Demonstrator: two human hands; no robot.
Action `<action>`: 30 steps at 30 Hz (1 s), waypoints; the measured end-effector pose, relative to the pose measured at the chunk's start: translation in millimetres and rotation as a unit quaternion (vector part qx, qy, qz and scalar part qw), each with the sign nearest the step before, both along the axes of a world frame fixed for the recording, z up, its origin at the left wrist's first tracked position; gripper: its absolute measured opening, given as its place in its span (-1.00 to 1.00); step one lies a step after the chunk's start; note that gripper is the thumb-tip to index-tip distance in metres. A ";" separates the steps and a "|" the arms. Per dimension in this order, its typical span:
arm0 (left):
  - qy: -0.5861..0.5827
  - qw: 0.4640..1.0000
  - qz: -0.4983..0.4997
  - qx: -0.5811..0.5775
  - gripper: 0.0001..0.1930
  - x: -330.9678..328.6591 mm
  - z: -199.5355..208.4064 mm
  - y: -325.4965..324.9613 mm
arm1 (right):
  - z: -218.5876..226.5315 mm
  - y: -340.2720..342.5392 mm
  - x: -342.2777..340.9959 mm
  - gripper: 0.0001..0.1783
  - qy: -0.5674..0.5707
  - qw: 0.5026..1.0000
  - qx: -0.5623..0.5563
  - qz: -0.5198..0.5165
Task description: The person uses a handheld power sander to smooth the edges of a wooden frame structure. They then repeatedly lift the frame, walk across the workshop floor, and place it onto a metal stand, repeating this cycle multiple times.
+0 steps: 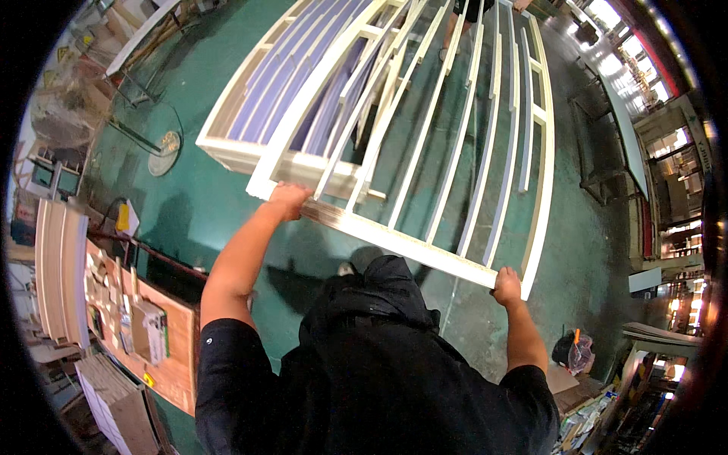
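Observation:
A large pale wooden frame (402, 244) with several long slats stretches away from me, its near rail level with my hands. Near the rail's left end, my left hand (288, 200) is closed around it. At the right corner my right hand (507, 287) grips the same rail, fingers wrapped over the edge. Both arms reach forward and apart. Beyond the frame's far end, another person's hand (521, 4) shows at the top edge, close to the frame; whether it grips cannot be made out.
Below and left of the frame lies a stack of similar slatted frames (220, 152). A round metal base (164, 154) stands on the green floor (189, 220). At my left is a wooden workbench (178, 334) with wood pieces; at right, a long table (618, 129) and a bucket (563, 350).

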State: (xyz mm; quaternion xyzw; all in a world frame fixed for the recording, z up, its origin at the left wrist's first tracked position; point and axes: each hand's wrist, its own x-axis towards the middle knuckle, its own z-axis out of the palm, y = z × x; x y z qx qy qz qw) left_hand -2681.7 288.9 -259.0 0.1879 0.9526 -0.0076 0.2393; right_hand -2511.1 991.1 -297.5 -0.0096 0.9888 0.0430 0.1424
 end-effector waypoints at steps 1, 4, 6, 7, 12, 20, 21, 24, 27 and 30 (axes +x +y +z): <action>0.005 1.000 0.006 0.012 -0.48 -14.6 -3.6 -10.3 | -1.6 -8.6 -20.3 -0.31 0.000 1.000 -0.006 0.009; -0.007 1.000 0.023 0.007 -0.51 -73.3 -15.1 -37.6 | -8.5 -37.4 -79.5 -0.80 0.028 0.999 -0.026 0.024; -0.001 0.999 0.051 0.010 -0.52 -91.7 -31.0 -58.4 | -8.4 -59.3 -115.9 -0.85 0.025 0.998 -0.029 0.046; -0.019 0.999 0.032 0.000 -0.54 -108.4 -34.3 -65.2 | -11.0 -67.6 -131.2 -0.83 0.024 0.999 -0.025 0.041; -0.002 1.000 0.009 -0.030 -0.53 -168.3 -56.6 -99.1 | -48.1 -97.4 -199.9 -0.54 -0.028 1.000 0.007 0.001; -0.037 0.997 0.064 0.011 -0.37 -210.9 -65.0 -188.9 | -34.5 -188.6 -293.5 -0.55 -0.071 0.997 -0.005 0.013; -0.071 0.993 0.091 0.000 -0.31 -222.1 -64.2 -202.9 | -38.6 -200.7 -299.3 -0.51 -0.054 0.998 -0.008 0.021; -0.066 0.993 0.100 -0.015 -0.37 -239.2 -92.1 -260.0 | -46.0 -255.6 -318.4 -0.50 -0.054 0.998 -0.005 0.035; -0.046 0.995 0.086 -0.016 -0.59 -259.6 -112.6 -305.3 | -53.3 -307.7 -337.5 -0.48 -0.074 0.997 -0.013 0.012; -0.050 0.996 0.073 -0.031 -0.70 -289.6 -127.3 -360.8 | -71.0 -369.2 -349.9 -0.46 -0.069 0.998 0.008 0.007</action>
